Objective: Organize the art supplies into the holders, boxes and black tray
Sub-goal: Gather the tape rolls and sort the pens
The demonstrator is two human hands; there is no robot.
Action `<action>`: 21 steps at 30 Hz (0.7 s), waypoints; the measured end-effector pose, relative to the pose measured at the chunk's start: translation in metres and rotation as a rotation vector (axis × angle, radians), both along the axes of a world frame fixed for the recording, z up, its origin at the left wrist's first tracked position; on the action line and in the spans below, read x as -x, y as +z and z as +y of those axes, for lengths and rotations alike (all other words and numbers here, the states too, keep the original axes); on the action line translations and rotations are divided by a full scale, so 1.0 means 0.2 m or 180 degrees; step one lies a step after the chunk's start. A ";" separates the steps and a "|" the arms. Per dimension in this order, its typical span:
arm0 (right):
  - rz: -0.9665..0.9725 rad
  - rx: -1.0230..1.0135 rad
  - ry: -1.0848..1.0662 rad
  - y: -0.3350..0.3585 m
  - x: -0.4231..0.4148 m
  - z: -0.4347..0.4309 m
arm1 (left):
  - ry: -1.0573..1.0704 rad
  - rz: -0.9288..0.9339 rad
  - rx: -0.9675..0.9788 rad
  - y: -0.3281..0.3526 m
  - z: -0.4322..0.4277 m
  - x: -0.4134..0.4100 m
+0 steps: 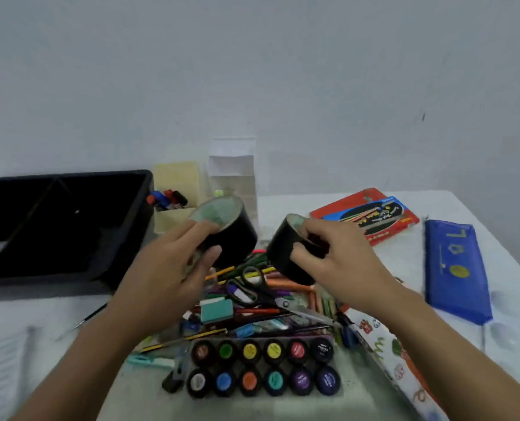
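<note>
Holders (234, 235) (283, 256), two, black: left hand (173, 268) round one, right hand (340, 268) round other, fingers (199, 227) curled; paint pots (249, 350), twelve.

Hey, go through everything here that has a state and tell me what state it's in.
left hand, grips larger black cylinder, tilted
right hand, grips smaller black cylinder, fingers over its rim
scissors, blades closed, on the pile
paint pots, lids on
beige holder, upright, holds markers
black tray, upright, open-topped
red box, lying flat
</note>
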State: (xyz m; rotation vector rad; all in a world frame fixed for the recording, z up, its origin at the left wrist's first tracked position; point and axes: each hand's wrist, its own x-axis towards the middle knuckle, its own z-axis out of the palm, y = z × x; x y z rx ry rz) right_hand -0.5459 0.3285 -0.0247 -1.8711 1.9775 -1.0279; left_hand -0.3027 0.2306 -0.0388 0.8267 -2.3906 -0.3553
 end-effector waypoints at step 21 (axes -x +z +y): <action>0.0103 0.0429 0.1111 0.02 -1.72 -1.15 | 0.1009 0.0013 0.0185 0.00 -0.94 -1.83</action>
